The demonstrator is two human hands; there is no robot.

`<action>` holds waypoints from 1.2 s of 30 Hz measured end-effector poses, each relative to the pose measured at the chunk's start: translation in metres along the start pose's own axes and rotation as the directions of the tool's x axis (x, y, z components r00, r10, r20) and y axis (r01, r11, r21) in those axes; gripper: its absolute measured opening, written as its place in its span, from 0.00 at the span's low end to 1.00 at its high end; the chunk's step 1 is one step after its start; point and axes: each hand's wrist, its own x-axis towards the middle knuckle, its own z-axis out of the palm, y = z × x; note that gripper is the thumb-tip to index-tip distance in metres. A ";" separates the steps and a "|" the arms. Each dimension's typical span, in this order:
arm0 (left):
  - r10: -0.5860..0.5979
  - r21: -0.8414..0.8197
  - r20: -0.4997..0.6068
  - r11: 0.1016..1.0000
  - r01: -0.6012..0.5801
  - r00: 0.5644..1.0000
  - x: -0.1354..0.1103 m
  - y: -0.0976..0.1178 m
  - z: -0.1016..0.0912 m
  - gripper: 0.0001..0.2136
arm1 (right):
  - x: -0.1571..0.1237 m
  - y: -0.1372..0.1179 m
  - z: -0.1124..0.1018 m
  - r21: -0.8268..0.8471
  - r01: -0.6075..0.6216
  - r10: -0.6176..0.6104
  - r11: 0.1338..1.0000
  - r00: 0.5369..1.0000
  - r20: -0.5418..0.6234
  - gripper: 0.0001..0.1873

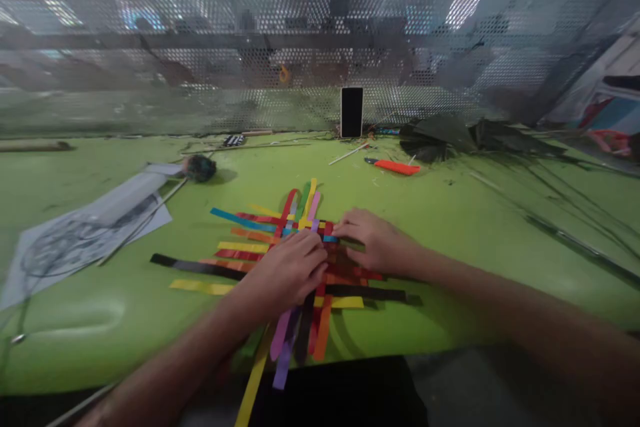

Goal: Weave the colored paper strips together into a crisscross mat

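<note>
Many-coloured flat strips (243,248) lie crossed over and under one another as a loose weave on the table. My left hand (296,261) rests over the middle of the weave, fingers curled down onto the strips and hiding part of it. At the weave's right side, my right hand (373,240) has its fingertips bent together at the end of a blue strip (330,238). A black strip (370,292) sticks out below that hand. Towards me, purple, orange and yellow ends hang out, and one long yellow strip (253,383) passes over the table's front edge.
Beyond the weave lies a red-orange cutter (397,167). A phone (351,112) stands upright against the perforated screen (300,53). Printed paper (75,233) with a thin stick and a dark round ball (199,168) are at left. Dark fan-like leaves (435,137) lie at back right.
</note>
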 end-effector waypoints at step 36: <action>-0.311 -0.036 -0.437 0.944 0.329 0.844 -0.116 0.052 -0.039 0.13 | 0.005 0.021 -0.030 0.248 -0.121 0.132 0.961 0.991 -0.027 0.08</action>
